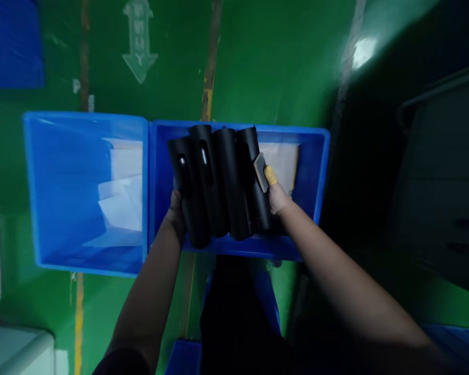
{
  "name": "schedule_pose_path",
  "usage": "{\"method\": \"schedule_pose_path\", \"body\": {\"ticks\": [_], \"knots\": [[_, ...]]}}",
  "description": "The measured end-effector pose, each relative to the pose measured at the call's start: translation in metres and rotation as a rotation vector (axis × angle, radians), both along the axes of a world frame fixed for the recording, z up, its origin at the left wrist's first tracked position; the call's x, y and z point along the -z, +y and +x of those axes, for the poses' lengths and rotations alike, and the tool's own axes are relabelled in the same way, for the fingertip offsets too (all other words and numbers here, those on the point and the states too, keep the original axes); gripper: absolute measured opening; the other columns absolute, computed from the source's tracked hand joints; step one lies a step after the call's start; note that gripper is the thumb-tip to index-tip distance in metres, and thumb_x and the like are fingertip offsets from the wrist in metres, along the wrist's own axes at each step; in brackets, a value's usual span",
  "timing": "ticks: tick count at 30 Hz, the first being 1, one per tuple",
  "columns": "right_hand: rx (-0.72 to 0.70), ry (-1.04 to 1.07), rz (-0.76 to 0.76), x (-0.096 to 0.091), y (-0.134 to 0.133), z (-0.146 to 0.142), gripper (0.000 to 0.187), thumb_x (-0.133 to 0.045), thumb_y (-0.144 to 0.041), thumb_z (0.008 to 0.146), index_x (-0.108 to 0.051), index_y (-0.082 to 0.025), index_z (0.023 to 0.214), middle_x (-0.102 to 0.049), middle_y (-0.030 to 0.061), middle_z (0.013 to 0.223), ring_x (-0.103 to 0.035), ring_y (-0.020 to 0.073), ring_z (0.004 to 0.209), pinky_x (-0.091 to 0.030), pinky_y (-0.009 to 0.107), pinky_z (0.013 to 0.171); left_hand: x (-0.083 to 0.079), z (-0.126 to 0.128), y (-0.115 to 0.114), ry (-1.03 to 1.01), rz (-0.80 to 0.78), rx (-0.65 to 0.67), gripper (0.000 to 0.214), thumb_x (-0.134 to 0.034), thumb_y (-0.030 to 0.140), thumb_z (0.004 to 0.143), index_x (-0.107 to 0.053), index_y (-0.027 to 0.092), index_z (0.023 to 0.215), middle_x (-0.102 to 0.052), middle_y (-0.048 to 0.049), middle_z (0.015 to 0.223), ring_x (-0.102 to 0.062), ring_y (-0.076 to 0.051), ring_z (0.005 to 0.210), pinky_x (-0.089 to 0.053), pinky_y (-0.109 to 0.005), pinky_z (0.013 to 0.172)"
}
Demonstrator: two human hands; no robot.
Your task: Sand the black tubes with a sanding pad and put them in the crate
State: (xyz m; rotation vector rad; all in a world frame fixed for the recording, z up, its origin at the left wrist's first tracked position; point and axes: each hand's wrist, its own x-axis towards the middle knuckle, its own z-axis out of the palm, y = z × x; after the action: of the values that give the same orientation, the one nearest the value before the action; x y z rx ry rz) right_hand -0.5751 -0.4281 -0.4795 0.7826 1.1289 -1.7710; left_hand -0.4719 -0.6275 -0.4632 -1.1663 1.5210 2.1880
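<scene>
Two bare forearms (152, 297) nearest, reaching out and down from the bottom of the view, hands well apart yet both on one load. Left hand (175, 211) against the near left side of four black tubes (230, 182), its fingers out of sight behind them. Right hand (277, 198) at the opposite side, one fingertip in a yellow cot (270, 175), right beside a small grey piece (260, 172) lying against the last tube. Tubes side by side and clamped between the two hands, as far as can be told, directly above the right bin (320, 172). Long axes running away from the body, far ends up at the bin's far rim, near ends over its near rim, with neither hand clearly closer to the bundle's middle. Oval slots (204, 156) on the two leftmost tubes. Pale paper (281, 164) in that bin, to the right of the tubes. Just beside it, a left bin (62, 260), open, with white paper (121, 203) inside. Below both, green floor (258, 67) with a painted arrow (138, 41) and a yellow stripe (207, 99). Far right, a dark shape (414, 172), too shadowed to identify.
</scene>
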Motion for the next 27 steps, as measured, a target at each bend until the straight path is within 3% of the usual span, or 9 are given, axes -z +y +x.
{"method": "schedule_pose_path", "body": {"ticks": [4, 8, 11, 13, 16, 21, 24, 27], "knots": [[-0.087, -0.051, -0.084, -0.09, -0.007, 0.003, 0.053, -0.044, -0.071, 0.088, -0.07, -0.027, 0.103, -0.077, 0.0046, 0.081, -0.074, 0.0289, 0.091, -0.055, 0.051, 0.096, -0.088, 0.01, -0.008, 0.084, 0.184, -0.052, 0.082, -0.061, 0.09, 0.06, -0.067, 0.028, 0.114, -0.072, -0.0066, 0.12, -0.052, -0.037, 0.135, -0.049, -0.053, 0.11], [-0.143, -0.053, -0.07, -0.202, -0.012, 0.024, 0.059, -0.04, -0.072, 0.088, -0.072, -0.024, 0.1, -0.077, 0.0084, 0.076, -0.075, 0.0311, 0.084, -0.058, 0.05, 0.09, -0.182, 0.037, -0.02, 0.093, 0.215, -0.092, 0.081, -0.07, 0.088, 0.049, -0.071, 0.027, 0.102, -0.076, -0.0068, 0.111, -0.049, -0.038, 0.137, -0.041, -0.05, 0.118], [-0.179, -0.016, -0.107, -0.288, -0.011, 0.058, 0.062, -0.034, -0.069, 0.091, -0.072, -0.022, 0.104, -0.076, 0.0098, 0.074, -0.075, 0.0307, 0.082, -0.059, 0.049, 0.089, -0.253, 0.069, -0.023, 0.105, 0.337, -0.09, 0.074, -0.08, 0.078, 0.044, -0.073, 0.025, 0.095, -0.078, -0.0084, 0.097, -0.051, -0.04, 0.135, -0.04, -0.052, 0.117], [-0.183, -0.012, -0.138, -0.34, -0.006, 0.089, 0.064, -0.031, -0.068, 0.093, -0.071, -0.02, 0.109, -0.077, 0.0105, 0.076, -0.075, 0.0298, 0.082, -0.058, 0.049, 0.089, -0.298, 0.098, -0.019, 0.154, 0.389, -0.07, 0.068, -0.083, 0.072, 0.048, -0.073, 0.024, 0.095, -0.079, -0.0091, 0.094, -0.053, -0.039, 0.133, -0.039, -0.052, 0.117], [-0.173, -0.004, -0.161, -0.403, 0.012, 0.144, 0.066, -0.029, -0.067, 0.094, -0.069, -0.02, 0.115, -0.078, 0.0113, 0.079, -0.076, 0.0293, 0.082, -0.058, 0.049, 0.09, -0.354, 0.149, -0.002, 0.205, 0.432, -0.024, 0.059, -0.082, 0.067, 0.057, -0.073, 0.022, 0.094, -0.079, -0.01, 0.095, -0.059, -0.036, 0.128, -0.04, -0.049, 0.116], [-0.107, -0.003, -0.122, -0.466, 0.065, 0.245, 0.07, -0.027, -0.072, 0.092, -0.069, -0.021, 0.115, -0.078, 0.011, 0.081, -0.075, 0.0291, 0.078, -0.059, 0.049, 0.087, -0.413, 0.232, 0.042, 0.176, 0.518, 0.084, 0.055, -0.083, 0.064, 0.059, -0.073, 0.02, 0.091, -0.079, -0.0086, 0.087, -0.07, -0.033, 0.111, -0.045, -0.047, 0.112], [-0.022, 0.038, -0.097, -0.49, 0.103, 0.299, 0.074, -0.027, -0.075, 0.091, -0.07, -0.019, 0.113, -0.077, 0.0105, 0.078, -0.074, 0.028, 0.071, -0.059, 0.047, 0.084, -0.434, 0.267, 0.072, 0.157, 0.589, 0.181, 0.055, -0.085, 0.063, 0.057, -0.072, 0.021, 0.09, -0.079, -0.0071, 0.085, -0.071, -0.034, 0.108, -0.045, -0.048, 0.112], [0.065, 0.089, -0.06, -0.515, 0.145, 0.348, 0.074, -0.027, -0.073, 0.092, -0.07, -0.016, 0.11, -0.076, 0.0091, 0.072, -0.072, 0.0257, 0.065, -0.058, 0.045, 0.084, -0.452, 0.288, 0.103, 0.204, 0.706, 0.331, 0.051, -0.084, 0.057, 0.063, -0.072, 0.019, 0.096, -0.08, -0.0086, 0.095, -0.067, -0.035, 0.116, -0.043, -0.05, 0.114]]}}
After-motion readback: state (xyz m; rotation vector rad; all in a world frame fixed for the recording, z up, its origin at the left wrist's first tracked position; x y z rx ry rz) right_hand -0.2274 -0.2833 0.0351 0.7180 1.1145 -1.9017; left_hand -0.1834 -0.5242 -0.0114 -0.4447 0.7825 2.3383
